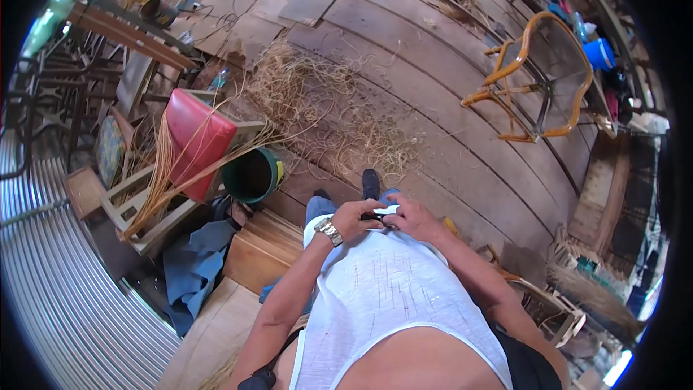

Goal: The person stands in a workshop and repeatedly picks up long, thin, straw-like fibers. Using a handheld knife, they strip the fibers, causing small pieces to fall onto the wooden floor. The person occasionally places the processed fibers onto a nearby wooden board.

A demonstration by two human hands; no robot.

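Observation:
My left hand (352,219), with a metal watch (329,232) on its wrist, is at my waist with its fingers curled. Facing it, my right hand (413,219) is closed with its fingertips bent inward. Between them is a small dark object (374,217), pinched from both sides; its kind is hard to make out. Both hands rest against the front of my white shirt (390,274), above my blue jeans (318,207). The fingers partly cover the dark object.
On the left stand a red-cushioned stool (198,137) draped with cane strips (155,198), and a green bucket (253,175). A heap of loose strips (296,83) lies ahead on the plank floor (462,65). A cane chair frame (538,79) is at the right.

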